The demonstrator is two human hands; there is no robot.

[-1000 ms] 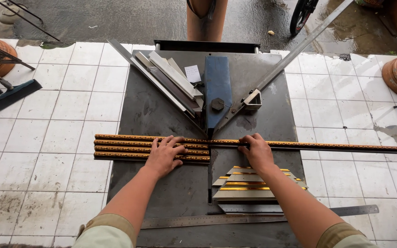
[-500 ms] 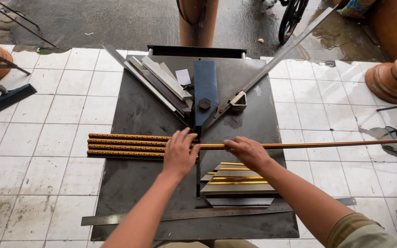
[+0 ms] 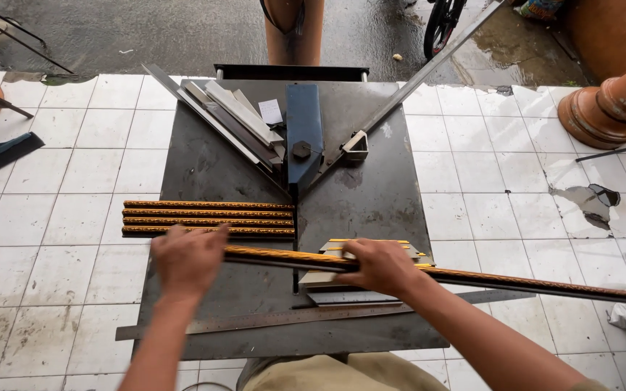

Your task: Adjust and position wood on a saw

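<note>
Presently both hands, left hand (image 3: 186,258) and right hand (image 3: 380,266), have fingers closed around one long gilt moulding (image 3: 516,282), lifted level above the bench (image 3: 371,195) for control.

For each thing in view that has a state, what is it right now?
long gilded moulding strip: lifted, held across the plate
left hand: gripping the strip's left end
right hand: gripping the strip mid-length
cut moulding pieces: four lying flat, side by side
steel ruler: lying flat, untouched
</note>
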